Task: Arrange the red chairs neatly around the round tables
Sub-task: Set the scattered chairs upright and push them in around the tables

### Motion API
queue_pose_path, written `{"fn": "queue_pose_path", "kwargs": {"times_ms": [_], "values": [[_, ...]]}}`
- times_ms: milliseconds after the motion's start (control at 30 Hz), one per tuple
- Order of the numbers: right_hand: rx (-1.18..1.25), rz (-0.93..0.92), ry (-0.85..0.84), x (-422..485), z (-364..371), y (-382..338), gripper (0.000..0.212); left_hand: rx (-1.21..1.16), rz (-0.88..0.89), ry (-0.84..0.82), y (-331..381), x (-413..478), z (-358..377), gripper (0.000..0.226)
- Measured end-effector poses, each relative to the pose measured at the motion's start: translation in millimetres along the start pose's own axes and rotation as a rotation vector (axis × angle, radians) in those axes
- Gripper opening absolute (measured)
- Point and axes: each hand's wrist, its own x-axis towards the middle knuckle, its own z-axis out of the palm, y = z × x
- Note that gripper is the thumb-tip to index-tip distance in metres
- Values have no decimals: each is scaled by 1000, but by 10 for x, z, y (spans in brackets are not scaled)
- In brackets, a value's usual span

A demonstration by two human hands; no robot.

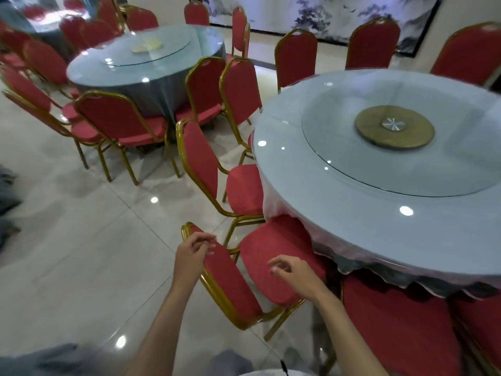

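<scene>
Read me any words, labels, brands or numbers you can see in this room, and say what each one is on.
None can be read in this view.
Wall painting: ink landscape, no legible writing.
Nearest red chair: no label showing.
Near round table and far round table: no numbers or signs.
Metal hub at the near table's middle: spokes only, no brand.

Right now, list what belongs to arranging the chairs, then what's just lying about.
Job: nearest red padded chair with gold metal frame; next red chair; near round glass-topped table; far round glass-topped table.
Just there: round wooden turntable disc; ink landscape wall painting; tiled floor.
</scene>
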Motion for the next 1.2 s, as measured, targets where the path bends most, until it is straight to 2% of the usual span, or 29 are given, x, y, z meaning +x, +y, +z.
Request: {"fn": "queue_pose_path", "kwargs": {"times_ms": [167,300,400,567,700,733,800,867,900,967,1100,1200], "values": [[25,83,77,217,67,-128,17,-7,-1,-43,-168,595,-80,33],[82,166,188,355,250,-248,17,82,31,-174,-350,1002,-192,34],[115,226,237,415,577,-406,17,120,42,-286,-520,1229,-295,34],[146,267,235,503,1414,-641,18,144,48,-379,-652,1381,-316,27],[148,281,265,557,1829,-809,18,294,132,-501,-701,1385,-336,25],[187,294,275,552,1852,-851,22,356,173,-510,-728,1367,-320,23],[296,329,248,498,1858,-928,44,472,265,-497,-783,1331,-295,18],[205,322,144,403,1882,-922,71,519,268,-443,-808,1309,-267,17],[98,312,104,356,1899,-905,78,523,252,-415,-817,1308,-254,17],[-58,287,133,290,1944,-820,73,512,244,-380,-787,1294,-252,18],[-215,288,277,247,2016,-753,65,502,231,-359,-821,1309,-203,20],[-225,281,349,204,2018,-774,64,511,248,-375,-829,1297,-144,22]]}}
